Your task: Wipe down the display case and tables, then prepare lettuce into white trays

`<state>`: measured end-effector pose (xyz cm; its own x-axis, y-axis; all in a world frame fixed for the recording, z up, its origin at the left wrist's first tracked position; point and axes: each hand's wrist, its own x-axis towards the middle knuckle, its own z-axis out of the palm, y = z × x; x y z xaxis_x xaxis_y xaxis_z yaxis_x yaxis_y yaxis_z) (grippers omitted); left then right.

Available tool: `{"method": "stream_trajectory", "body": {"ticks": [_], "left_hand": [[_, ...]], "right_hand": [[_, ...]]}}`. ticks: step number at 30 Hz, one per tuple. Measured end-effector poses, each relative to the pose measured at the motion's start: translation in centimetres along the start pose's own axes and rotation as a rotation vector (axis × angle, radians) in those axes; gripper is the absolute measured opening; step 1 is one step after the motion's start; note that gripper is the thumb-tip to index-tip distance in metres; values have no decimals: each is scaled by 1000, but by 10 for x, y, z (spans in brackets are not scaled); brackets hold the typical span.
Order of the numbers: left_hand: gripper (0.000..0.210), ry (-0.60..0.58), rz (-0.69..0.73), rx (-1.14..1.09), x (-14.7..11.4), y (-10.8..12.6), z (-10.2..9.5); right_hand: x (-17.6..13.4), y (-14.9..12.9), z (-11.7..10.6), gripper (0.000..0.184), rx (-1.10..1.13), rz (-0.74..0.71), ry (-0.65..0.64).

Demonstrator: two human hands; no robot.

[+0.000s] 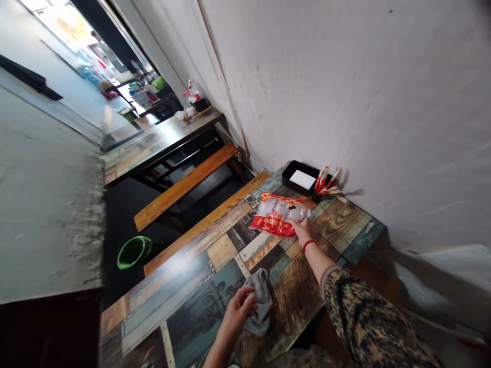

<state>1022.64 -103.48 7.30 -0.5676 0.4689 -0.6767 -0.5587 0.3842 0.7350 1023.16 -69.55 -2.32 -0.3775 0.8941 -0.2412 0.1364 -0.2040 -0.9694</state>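
My right hand [302, 228], with a red cord round its wrist, grips the right end of a clear plastic packet [279, 214] printed in red and orange. Pale, ribbed contents show through the film, but I cannot tell what they are. The packet is at the far part of the patchwork-patterned table [195, 301]. A crumpled grey cloth [261, 301] lies on the near part of that table. Beside it, partly over its left edge, is my left hand [241, 309], fingers loosely bent and apart, with nothing held in them.
Against the white wall, a black tray [297, 176] holds white paper, and red-wrapped chopsticks [326, 181] stand at its right end. Wooden benches [187, 186] and a second table [153, 143] lie beyond. A green-lined bin [134, 252] stands on the dark floor at left.
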Motion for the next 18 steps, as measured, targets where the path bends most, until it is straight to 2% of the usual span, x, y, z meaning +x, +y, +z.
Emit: {"method": "stream_trajectory", "body": {"ticks": [4, 12, 16, 18], "left_hand": [[49, 24, 16, -23, 9, 0, -10], [50, 143, 81, 41, 26, -25, -34], [66, 233, 152, 83, 46, -41, -50], [75, 219, 188, 76, 61, -46, -53]], "right_hand": [[-11, 8, -3, 58, 15, 75, -97], [-79, 27, -44, 58, -65, 153, -363], [-120, 36, -55, 58, -82, 159, -470], [-136, 37, -56, 58, -98, 124, -489]]}}
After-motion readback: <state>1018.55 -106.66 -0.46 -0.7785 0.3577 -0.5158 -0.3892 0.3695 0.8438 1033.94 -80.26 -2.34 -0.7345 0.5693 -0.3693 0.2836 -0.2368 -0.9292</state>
